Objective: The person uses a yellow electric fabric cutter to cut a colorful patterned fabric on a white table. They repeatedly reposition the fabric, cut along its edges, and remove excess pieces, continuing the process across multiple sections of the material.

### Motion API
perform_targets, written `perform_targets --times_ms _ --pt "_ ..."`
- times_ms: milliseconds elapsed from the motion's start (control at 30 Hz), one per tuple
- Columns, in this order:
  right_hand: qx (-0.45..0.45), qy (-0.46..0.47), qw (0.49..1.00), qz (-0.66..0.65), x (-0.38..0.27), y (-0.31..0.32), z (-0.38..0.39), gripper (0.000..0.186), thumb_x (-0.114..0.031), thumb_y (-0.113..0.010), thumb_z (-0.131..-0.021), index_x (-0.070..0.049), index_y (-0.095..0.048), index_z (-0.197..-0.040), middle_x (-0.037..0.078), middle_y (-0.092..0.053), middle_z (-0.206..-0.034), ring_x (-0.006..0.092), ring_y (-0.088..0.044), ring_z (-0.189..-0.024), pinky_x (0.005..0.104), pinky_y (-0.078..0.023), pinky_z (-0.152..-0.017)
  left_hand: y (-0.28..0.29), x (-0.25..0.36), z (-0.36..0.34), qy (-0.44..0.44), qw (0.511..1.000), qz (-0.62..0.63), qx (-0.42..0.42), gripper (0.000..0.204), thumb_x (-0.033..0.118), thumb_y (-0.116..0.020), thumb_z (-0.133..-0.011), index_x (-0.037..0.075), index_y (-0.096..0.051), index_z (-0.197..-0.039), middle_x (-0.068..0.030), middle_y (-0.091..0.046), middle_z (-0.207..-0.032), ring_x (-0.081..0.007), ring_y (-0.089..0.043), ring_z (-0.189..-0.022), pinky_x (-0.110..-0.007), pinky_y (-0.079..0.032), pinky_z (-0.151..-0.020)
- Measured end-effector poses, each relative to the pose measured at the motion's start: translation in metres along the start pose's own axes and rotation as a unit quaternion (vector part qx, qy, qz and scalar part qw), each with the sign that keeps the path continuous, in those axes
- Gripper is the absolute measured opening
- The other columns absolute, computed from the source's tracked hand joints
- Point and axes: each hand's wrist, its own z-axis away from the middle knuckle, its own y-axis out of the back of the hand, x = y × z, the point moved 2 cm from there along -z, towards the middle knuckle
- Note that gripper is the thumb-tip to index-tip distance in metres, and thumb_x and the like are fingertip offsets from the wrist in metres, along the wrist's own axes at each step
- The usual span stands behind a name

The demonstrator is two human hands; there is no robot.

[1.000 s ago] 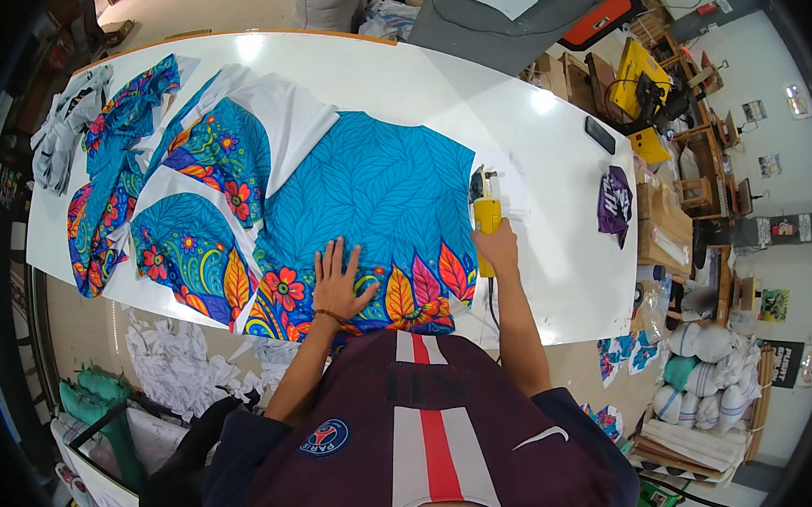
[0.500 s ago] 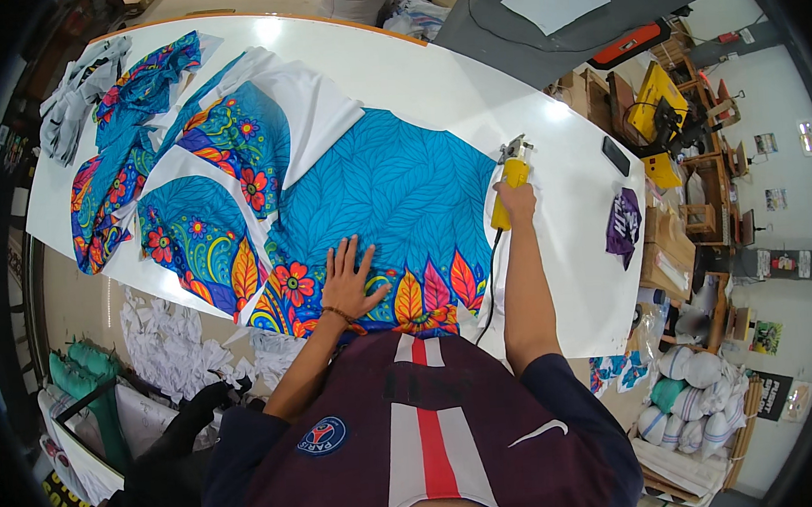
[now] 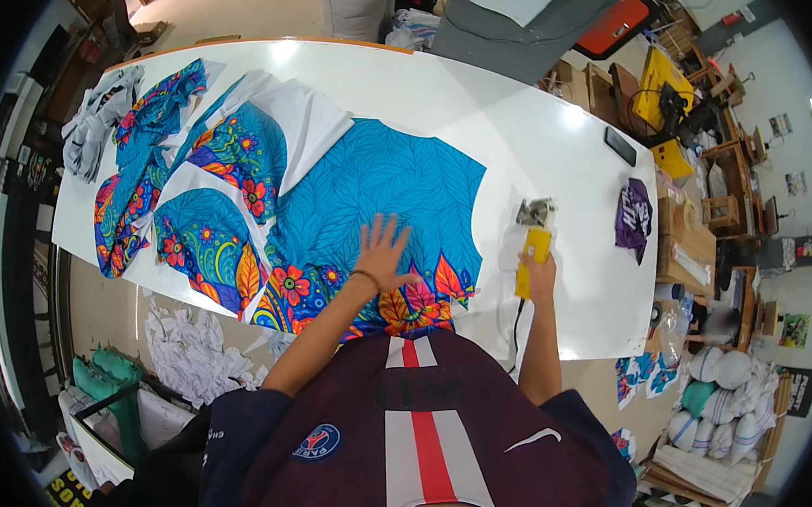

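A turquoise leaf-patterned fabric piece (image 3: 392, 180) with a bright floral lower edge lies flat on the white table (image 3: 549, 161). Spread over its middle is my left hand (image 3: 385, 255), fingers apart and slightly blurred; whether the palm presses on the cloth I cannot tell. My right hand (image 3: 542, 278) is closed around the yellow body of a corded electric fabric cutter (image 3: 536, 244). The cutter's metal head points away from me, apart from the fabric's right edge. Its dark cord runs back toward my body.
Crumpled floral and white fabric pieces (image 3: 205, 229) and a grey cloth bundle (image 3: 101, 123) cover the table's left end. A phone (image 3: 620, 146) and a purple cloth (image 3: 633, 221) lie at its right. White scraps (image 3: 189, 350) are heaped below the left edge.
My right hand has drawn the cutter away from the fabric's right edge, toward me and slightly right. My left hand has slid rightward and farther over the fabric. The view has shifted slightly.
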Motion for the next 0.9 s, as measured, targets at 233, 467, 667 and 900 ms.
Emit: perform_targets --times_ms 233,467,667,900 --pt "0.051 -0.034 0.997 0.047 0.09 0.093 0.133 0.048 -0.016 -0.082 -0.079 -0.002 -0.057 -0.117 0.01 -0.066 -0.094 0.0221 -0.069 -0.075 0.0373 -0.057 -0.067 -0.07 0.08 -0.028 -0.169 0.983 -0.071 0.015 0.081 0.068 -0.052 -0.096 0.025 -0.035 -0.163 -0.0151 -0.017 -0.174 -0.0444 -0.009 -0.16 -0.07 -0.01 -0.123" --pt "0.034 -0.058 0.966 0.25 0.077 0.125 0.221 0.059 -0.025 -0.083 -0.075 -0.002 -0.054 -0.121 0.022 -0.07 -0.098 0.0373 -0.072 -0.09 0.0467 -0.057 -0.078 -0.101 0.063 0.063 -0.323 0.931 -0.16 -0.059 0.069 0.065 -0.045 -0.1 0.03 -0.04 -0.16 -0.0093 -0.017 -0.174 -0.0401 -0.01 -0.161 -0.072 -0.016 -0.121" --pt "-0.045 -0.014 0.914 0.402 0.054 0.119 0.212 0.064 -0.029 -0.081 -0.074 -0.006 -0.049 -0.125 0.028 -0.071 -0.101 0.0493 -0.069 -0.095 0.0552 -0.055 -0.08 -0.073 0.051 0.097 -0.237 0.88 0.126 -0.393 0.047 0.036 -0.046 -0.109 0.027 -0.049 -0.155 -0.0085 -0.039 -0.167 -0.0289 -0.032 -0.156 -0.072 -0.018 -0.122" --pt "-0.074 0.055 0.869 0.486 0.024 0.092 0.166 0.058 -0.03 -0.077 -0.076 -0.01 -0.05 -0.122 0.024 -0.073 -0.093 0.0475 -0.071 -0.089 0.0573 -0.056 -0.076 -0.042 0.071 0.085 -0.139 0.973 0.18 -0.033 0.034 0.037 -0.061 -0.103 0.017 -0.072 -0.128 -0.014 -0.074 -0.106 -0.036 -0.071 -0.094 -0.046 -0.057 -0.081"
